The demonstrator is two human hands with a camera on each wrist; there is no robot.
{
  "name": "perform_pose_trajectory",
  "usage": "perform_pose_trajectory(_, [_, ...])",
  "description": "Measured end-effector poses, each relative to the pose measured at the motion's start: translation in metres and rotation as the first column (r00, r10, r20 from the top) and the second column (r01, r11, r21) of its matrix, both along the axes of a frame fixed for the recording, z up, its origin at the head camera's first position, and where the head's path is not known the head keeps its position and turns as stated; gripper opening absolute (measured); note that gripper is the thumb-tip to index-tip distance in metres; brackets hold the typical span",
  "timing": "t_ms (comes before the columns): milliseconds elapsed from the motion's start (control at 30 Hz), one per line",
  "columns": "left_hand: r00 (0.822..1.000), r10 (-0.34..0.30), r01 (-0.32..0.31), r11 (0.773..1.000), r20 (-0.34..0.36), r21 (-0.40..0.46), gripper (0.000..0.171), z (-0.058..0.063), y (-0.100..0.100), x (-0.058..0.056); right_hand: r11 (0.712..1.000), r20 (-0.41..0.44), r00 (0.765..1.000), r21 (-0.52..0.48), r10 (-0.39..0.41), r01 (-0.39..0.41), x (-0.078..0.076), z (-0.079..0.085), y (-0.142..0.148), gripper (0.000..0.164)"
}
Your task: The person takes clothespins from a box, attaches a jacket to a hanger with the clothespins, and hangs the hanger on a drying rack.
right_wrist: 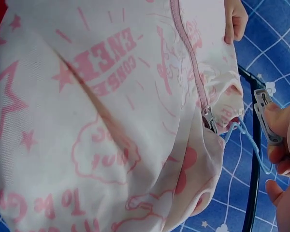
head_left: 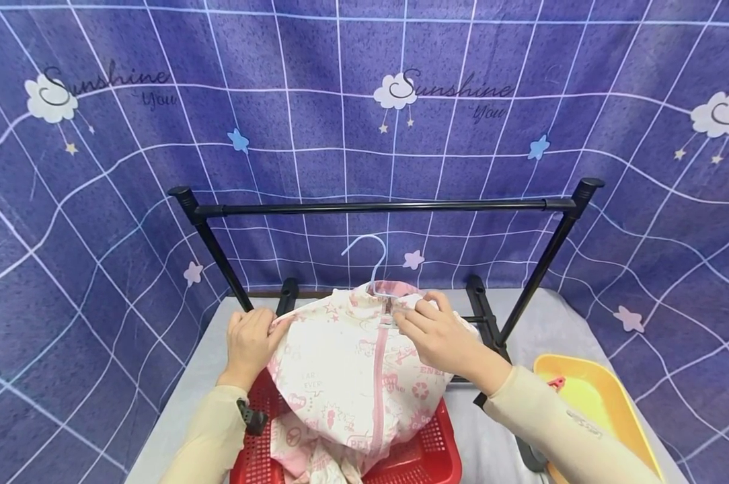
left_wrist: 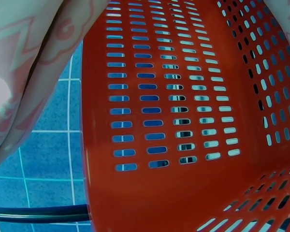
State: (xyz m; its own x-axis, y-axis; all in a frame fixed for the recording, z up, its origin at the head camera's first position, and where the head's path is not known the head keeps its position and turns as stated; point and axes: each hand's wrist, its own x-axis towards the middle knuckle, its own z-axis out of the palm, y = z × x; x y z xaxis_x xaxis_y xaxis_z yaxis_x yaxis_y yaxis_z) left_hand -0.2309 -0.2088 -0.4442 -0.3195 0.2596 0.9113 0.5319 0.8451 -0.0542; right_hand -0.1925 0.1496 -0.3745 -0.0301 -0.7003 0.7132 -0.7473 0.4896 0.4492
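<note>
A white jacket with pink print and a pink zipper (head_left: 379,376) hangs on a light blue hanger (head_left: 373,255), its hook sticking up from the collar. At the jacket's shoulder, on the left, my left hand (head_left: 252,339) grips the fabric. My right hand (head_left: 437,333) is by the collar on the other side. Seen from the right wrist, the right hand (right_wrist: 282,140) pinches a grey clothespin (right_wrist: 265,116) between thumb and fingers, beside the hanger hook. A small grey piece (right_wrist: 209,121) sits at the zipper's top; its kind is unclear.
Below the jacket stands a red perforated basket (head_left: 443,447) with more printed fabric (head_left: 316,457) in it. Behind is a black rack with a horizontal bar (head_left: 376,207). A yellow tray (head_left: 612,396) holding a red clip (head_left: 557,383) lies at right.
</note>
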Motion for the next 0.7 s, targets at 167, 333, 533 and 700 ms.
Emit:
perform_pose_trajectory(167, [1.000,0.002,-0.002,1.000,0.001,0.000,0.056,0.000,0.000,0.000,1.000,0.014,1.000,0.019,-0.017,0.017,-0.002,-0.001,-0.004,0.031])
perform_pose_trajectory(333, [1.000,0.001,-0.001,1.000,0.003,-0.006,0.055,0.000,0.000,-0.001,0.998,0.024,0.999,0.050,-0.037,0.036,-0.003,0.000,-0.007,0.034])
perform_pose_trajectory(533, [1.000,0.002,-0.002,1.000,0.026,-0.006,0.056,0.000,-0.001,0.000,0.999,0.009,1.000,0.036,-0.020,0.020,-0.005,0.001,-0.013,0.033])
perform_pose_trajectory(700, [1.000,0.000,0.000,1.000,0.030,-0.002,0.056,-0.001,0.000,0.000,1.000,-0.025,1.000,0.018,0.000,0.000,-0.008,0.003,-0.019,0.032])
